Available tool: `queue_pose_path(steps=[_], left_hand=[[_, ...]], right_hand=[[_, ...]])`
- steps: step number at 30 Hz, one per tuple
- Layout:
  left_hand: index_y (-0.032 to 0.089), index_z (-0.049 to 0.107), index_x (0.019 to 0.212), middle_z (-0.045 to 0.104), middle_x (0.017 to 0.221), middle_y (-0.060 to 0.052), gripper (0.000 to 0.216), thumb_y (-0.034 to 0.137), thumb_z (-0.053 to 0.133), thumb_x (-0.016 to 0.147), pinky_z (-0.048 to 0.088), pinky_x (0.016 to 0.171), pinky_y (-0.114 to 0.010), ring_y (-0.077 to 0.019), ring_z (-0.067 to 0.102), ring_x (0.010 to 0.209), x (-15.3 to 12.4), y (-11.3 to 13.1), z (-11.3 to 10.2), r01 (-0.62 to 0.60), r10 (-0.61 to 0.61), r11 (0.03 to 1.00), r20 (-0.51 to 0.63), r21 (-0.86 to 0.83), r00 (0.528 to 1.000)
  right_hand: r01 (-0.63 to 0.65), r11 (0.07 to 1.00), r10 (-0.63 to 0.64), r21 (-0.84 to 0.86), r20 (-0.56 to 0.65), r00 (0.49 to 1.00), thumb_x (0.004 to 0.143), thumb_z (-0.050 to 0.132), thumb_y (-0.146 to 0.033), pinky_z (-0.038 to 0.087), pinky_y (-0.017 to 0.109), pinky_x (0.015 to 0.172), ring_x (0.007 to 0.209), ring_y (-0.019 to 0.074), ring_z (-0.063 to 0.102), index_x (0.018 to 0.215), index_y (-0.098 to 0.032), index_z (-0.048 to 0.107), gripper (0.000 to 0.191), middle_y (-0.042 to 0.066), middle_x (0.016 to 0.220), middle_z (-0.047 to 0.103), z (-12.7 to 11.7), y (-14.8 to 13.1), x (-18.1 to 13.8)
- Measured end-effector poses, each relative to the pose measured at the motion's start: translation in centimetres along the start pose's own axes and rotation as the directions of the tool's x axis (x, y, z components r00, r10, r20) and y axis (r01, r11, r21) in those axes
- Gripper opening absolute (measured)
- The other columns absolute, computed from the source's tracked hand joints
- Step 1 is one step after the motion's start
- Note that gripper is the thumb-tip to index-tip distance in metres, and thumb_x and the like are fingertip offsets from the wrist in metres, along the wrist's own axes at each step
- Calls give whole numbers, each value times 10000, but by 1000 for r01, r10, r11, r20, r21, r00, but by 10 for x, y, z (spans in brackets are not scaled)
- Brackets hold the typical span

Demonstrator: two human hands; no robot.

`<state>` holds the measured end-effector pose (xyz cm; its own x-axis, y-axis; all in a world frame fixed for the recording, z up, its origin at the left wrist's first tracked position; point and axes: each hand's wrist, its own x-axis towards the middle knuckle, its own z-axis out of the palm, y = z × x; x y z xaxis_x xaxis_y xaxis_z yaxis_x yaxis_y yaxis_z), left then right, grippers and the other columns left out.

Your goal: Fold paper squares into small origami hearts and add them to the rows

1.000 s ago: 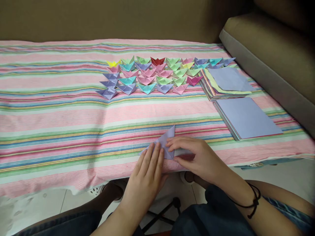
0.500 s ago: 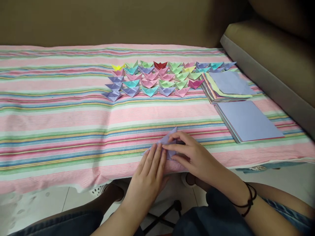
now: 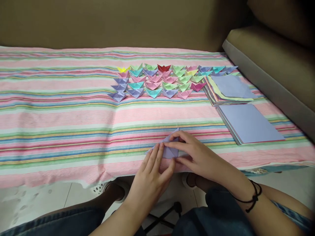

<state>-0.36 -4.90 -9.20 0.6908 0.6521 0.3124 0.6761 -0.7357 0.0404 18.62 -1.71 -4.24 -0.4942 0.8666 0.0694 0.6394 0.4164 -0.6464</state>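
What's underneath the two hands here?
A folded lavender paper, on the striped cloth. Its far tip and some surface show; parts beneath the left hand and right hand, and the cloth below the paper, are covered.

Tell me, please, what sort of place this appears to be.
Probably a living room in a home: there is what looks like a brown sofa, a striped cloth spread before its backrest, and a tiled floor below.
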Motion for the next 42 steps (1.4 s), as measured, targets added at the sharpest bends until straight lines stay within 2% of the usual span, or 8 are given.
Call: queue_pose_path(steps=[7, 10, 15, 24, 31, 34, 39, 42], left_hand=[[202, 429, 1256, 278, 1450, -232, 523, 216, 607, 764, 380, 1016, -475, -354, 277, 1329, -1, 0, 0, 4, -4, 1000, 1, 2, 1000], [211, 408, 1278, 285, 1446, -234, 572, 231, 627, 750, 385, 1010, -481, -359, 285, 1323, -1, -1, -1, -8, 8, 1000, 30, 1, 1000], [242, 370, 1306, 237, 1474, -209, 643, 245, 653, 728, 376, 1014, -493, -360, 256, 1335, -2, -2, -2, -10, 10, 1000, 62, -5, 998], [221, 374, 1292, 208, 1465, -261, 667, 185, 659, 690, 356, 1023, -494, -378, 239, 1333, 0, -1, -2, -10, 11, 1000, 59, -25, 998], [233, 381, 1283, 99, 1516, -181, 597, 173, 611, 735, 341, 1036, -484, -349, 195, 1359, -4, 1, 3, 21, -20, 999, 39, -29, 999], [239, 393, 1290, 176, 1502, -174, 611, 179, 626, 728, 319, 1049, -478, -346, 203, 1360, -7, 4, 3, 38, -38, 999, 20, 0, 999], [244, 439, 1303, 489, 1327, -99, 534, 245, 572, 786, 243, 1093, -473, -289, 383, 1281, -13, 7, 4, 48, -43, 995, -62, 86, 997], [248, 444, 1313, 537, 1276, -62, 501, 250, 531, 820, 237, 1100, -444, -257, 437, 1233, -17, 6, 5, 36, -28, 992, -63, 124, 998]], right_hand=[[29, 1000, -30, 6, 60, 998, 741, 505, -17, 409, 447, 988, 1168, 235, 441, 1270, -288, 492, 595, 76, 1220, 467, -4, 2, -1], [48, 999, -49, 18, 89, 995, 747, 445, 17, 388, 443, 1007, 1181, 220, 430, 1283, -271, 478, 609, 78, 1233, 465, -6, 4, 0], [74, 996, -77, 40, 63, 995, 764, 380, 33, 408, 454, 980, 1132, 214, 474, 1236, -265, 526, 576, 78, 1187, 506, -7, 7, 3], [23, 1000, -24, 17, 38, 999, 787, 516, -52, 398, 445, 986, 1127, 222, 464, 1234, -274, 534, 500, 73, 1175, 498, -2, 2, 2], [-8, 1000, 8, -21, 2, 1000, 800, 567, -118, 421, 466, 952, 1100, 244, 489, 1202, -272, 567, 431, 83, 1163, 516, 4, 3, 3], [-9, 999, 8, -34, -22, 1000, 797, 570, -108, 427, 452, 948, 1100, 244, 488, 1165, -255, 594, 397, 88, 1143, 522, 6, 4, 4], [4, 999, -5, -43, -14, 1000, 819, 527, -74, 425, 439, 949, 1104, 234, 482, 1170, -241, 597, 395, 93, 1157, 514, 7, 3, 3], [1, 999, -2, -45, -12, 1000, 823, 527, -76, 431, 424, 943, 1108, 231, 478, 1182, -226, 592, 394, 98, 1163, 508, 7, 3, 2]])
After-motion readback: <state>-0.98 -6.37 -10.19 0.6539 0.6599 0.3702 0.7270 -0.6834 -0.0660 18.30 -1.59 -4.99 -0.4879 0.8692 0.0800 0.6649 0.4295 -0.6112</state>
